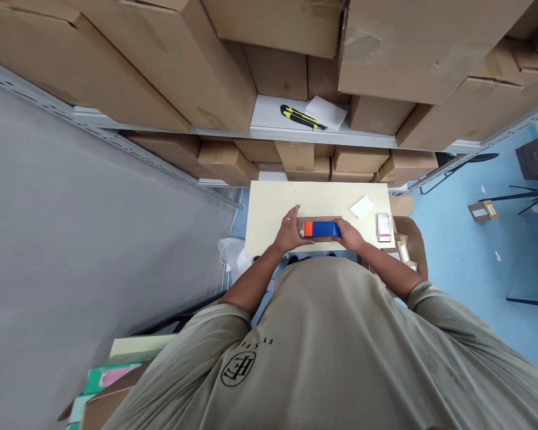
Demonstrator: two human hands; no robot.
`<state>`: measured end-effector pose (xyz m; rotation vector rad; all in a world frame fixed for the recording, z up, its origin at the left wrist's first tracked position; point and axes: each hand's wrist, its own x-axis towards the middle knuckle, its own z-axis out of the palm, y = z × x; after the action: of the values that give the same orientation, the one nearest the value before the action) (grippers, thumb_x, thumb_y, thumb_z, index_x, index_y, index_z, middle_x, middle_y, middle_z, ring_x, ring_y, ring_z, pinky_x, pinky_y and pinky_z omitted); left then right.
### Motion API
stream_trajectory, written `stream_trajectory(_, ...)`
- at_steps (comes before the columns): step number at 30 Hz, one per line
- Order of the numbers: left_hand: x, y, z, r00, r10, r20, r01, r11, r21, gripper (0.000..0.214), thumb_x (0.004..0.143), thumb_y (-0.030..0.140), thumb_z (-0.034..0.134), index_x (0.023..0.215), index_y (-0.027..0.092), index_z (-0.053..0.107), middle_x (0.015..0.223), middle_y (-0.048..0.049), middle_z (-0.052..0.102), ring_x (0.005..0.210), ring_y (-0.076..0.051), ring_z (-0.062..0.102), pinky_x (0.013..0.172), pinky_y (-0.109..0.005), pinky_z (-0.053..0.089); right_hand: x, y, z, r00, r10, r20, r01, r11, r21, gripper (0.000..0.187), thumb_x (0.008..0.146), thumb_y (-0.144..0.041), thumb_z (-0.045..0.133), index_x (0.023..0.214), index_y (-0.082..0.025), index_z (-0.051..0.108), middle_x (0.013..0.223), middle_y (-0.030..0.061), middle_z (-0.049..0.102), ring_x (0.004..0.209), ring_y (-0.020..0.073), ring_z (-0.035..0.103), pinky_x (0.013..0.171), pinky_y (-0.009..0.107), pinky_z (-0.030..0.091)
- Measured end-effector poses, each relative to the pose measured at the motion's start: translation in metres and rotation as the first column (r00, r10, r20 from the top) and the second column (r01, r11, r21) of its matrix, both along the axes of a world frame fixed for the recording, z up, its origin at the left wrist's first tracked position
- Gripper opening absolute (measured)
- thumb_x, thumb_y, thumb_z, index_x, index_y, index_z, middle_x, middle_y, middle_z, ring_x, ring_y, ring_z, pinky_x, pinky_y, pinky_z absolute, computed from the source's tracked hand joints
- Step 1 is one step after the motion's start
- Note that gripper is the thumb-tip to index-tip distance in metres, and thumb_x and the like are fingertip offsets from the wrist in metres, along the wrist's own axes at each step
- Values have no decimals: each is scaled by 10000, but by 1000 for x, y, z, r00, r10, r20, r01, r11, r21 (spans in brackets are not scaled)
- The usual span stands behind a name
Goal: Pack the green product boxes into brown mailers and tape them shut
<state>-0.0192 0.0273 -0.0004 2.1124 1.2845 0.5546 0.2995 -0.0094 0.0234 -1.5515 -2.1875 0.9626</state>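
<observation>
A blue box with an orange end (321, 229) lies on a flat piece of brown cardboard (319, 220) near the front of a cream table (271, 206). My left hand (289, 231) grips the box's orange end and the cardboard edge. My right hand (349, 235) holds the opposite end of the box. To the right of my right hand lie a white paper slip (361, 207) and a small white packet (384, 227) with a blurred label, and neither hand touches them.
Steel shelves packed with cardboard cartons (273, 65) stand beyond the table. A yellow-and-black utility knife (301, 117) and white paper (326, 112) lie on a shelf. Flattened cardboard (407, 245) stands beside the table's right end, above a blue floor (457, 251).
</observation>
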Motion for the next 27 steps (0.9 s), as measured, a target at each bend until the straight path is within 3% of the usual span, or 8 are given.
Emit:
stream_trajectory(3, -19, 3, -23, 998, -55, 11, 56, 997, -55, 1732, 565, 753, 1060, 1849, 148, 66, 1833, -307, 325, 1713, -508, 312, 1375, -662, 326, 2, 1, -1, 1000, 4, 6, -4, 1000, 0, 632, 903, -147, 781, 1492, -244, 571, 1435, 149, 680, 1310, 343, 666, 1099, 550, 596)
stream_trajectory(9, -19, 6, -48, 990, -133, 43, 137, 987, -90, 1524, 704, 508, 1023, 1862, 176, 89, 1741, -270, 479, 1624, -459, 469, 1312, -627, 440, 3, 3, 1, 1000, 16, 22, -16, 1000, -7, 654, 893, -130, 770, 1500, -236, 551, 1452, 157, 663, 1320, 348, 658, 1120, 561, 579)
stream_trajectory(19, -10, 12, -49, 987, -157, -28, 153, 983, -98, 1428, 702, 438, 912, 1858, 169, 118, 1710, -274, 501, 1574, -509, 501, 1258, -678, 471, 24, 21, 33, 985, 85, 147, -93, 994, 48, 623, 931, -182, 801, 1514, -247, 590, 1427, 160, 663, 1307, 367, 640, 1023, 523, 623)
stream_trajectory(23, 1, 11, -44, 988, -152, -13, 150, 984, -99, 1372, 682, 390, 921, 1831, 140, 214, 1715, -302, 494, 1575, -529, 496, 1247, -701, 478, 34, 26, 46, 975, 131, 181, -144, 988, 61, 617, 930, -195, 826, 1505, -268, 616, 1381, 149, 679, 1274, 366, 637, 1012, 515, 625)
stream_trajectory(27, 4, 14, -40, 979, -197, -41, 194, 978, -80, 1236, 687, 339, 904, 1773, 95, 365, 1684, -290, 509, 1572, -495, 492, 1318, -645, 437, 56, 30, 58, 964, 124, 236, -145, 987, 75, 588, 948, -216, 804, 1505, -246, 621, 1372, 168, 683, 1273, 384, 626, 994, 522, 627)
